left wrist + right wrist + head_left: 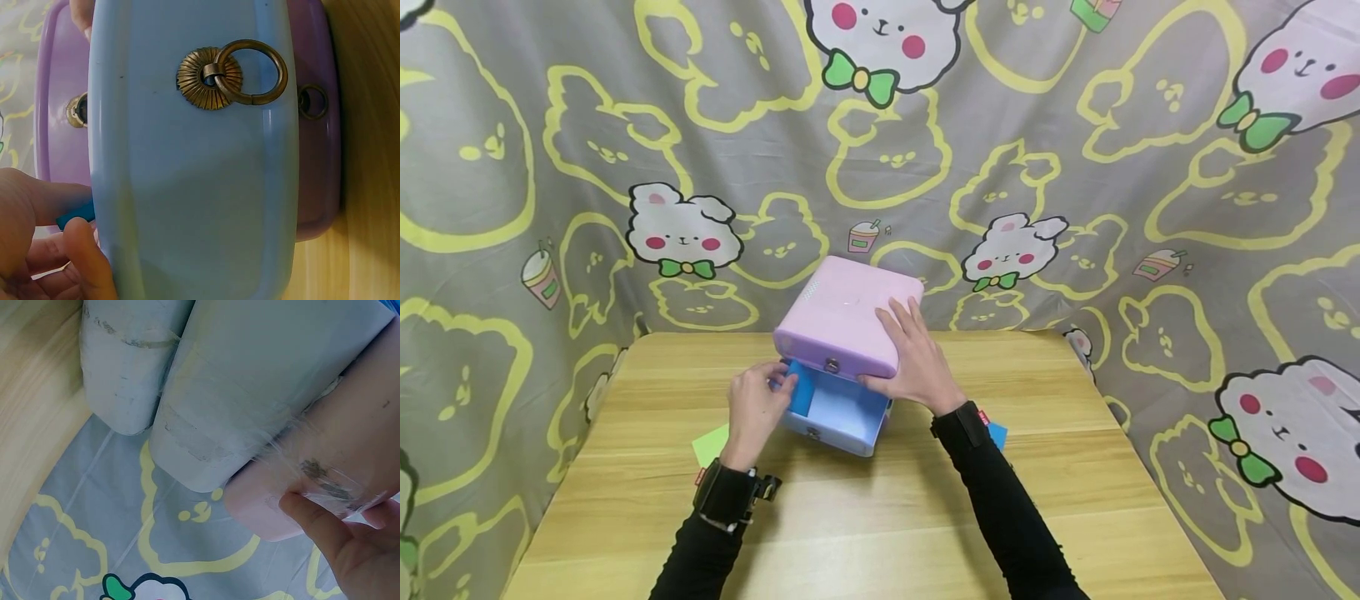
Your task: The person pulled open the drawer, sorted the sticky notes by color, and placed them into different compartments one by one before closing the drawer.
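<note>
The left hand [756, 407] pinches a blue card [802, 390] at the pulled-out blue drawer [838, 437]; the right hand [919, 362], fingers extended, rests on the pink-topped drawer cabinet [838, 304].

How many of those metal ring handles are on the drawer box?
3. The upper handle is on a purple front, the middle handle on the pulled-out blue drawer, and the lower handle on another purple front below. More could hide on unseen sides.
</note>
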Demonstrator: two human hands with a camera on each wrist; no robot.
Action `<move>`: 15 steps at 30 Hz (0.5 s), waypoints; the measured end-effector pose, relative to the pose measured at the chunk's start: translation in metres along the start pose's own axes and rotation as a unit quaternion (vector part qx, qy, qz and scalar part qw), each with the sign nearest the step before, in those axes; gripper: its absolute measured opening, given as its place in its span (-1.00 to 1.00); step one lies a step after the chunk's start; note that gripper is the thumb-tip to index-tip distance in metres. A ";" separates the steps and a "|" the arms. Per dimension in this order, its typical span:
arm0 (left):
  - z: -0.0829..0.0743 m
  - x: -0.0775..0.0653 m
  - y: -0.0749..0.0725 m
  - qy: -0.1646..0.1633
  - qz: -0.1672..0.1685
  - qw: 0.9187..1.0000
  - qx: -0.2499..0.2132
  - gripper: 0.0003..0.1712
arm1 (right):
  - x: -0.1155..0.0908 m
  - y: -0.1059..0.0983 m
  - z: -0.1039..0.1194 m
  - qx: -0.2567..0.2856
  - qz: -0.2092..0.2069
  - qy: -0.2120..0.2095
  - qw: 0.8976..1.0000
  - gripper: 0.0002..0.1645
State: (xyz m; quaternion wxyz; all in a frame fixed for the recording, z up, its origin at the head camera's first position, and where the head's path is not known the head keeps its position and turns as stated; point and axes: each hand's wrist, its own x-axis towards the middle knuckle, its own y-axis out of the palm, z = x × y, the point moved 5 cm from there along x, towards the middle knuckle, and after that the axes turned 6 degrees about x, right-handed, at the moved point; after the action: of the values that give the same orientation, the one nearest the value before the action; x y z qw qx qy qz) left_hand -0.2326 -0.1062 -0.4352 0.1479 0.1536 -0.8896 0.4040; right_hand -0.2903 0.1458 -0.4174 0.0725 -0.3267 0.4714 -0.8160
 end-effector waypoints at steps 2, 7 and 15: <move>0.000 0.000 0.001 -0.008 0.006 1.000 0.002 -0.71 | 0.000 0.000 0.000 -0.001 0.001 0.001 1.000 0.35; 0.002 -0.001 0.004 -0.010 0.013 1.000 0.009 -0.71 | -0.001 0.001 -0.001 0.002 0.003 0.007 1.000 0.35; 0.004 -0.004 0.010 -0.013 0.020 1.000 0.016 -0.70 | -0.001 0.001 0.000 0.005 0.005 0.009 1.000 0.35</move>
State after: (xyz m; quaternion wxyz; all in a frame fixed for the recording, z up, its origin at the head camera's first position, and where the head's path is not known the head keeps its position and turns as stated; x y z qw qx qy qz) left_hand -0.2336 -0.1022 -0.4459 0.1263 0.1434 -0.8876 0.4191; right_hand -0.2899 0.1456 -0.4188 0.0743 -0.3163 0.4694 -0.8210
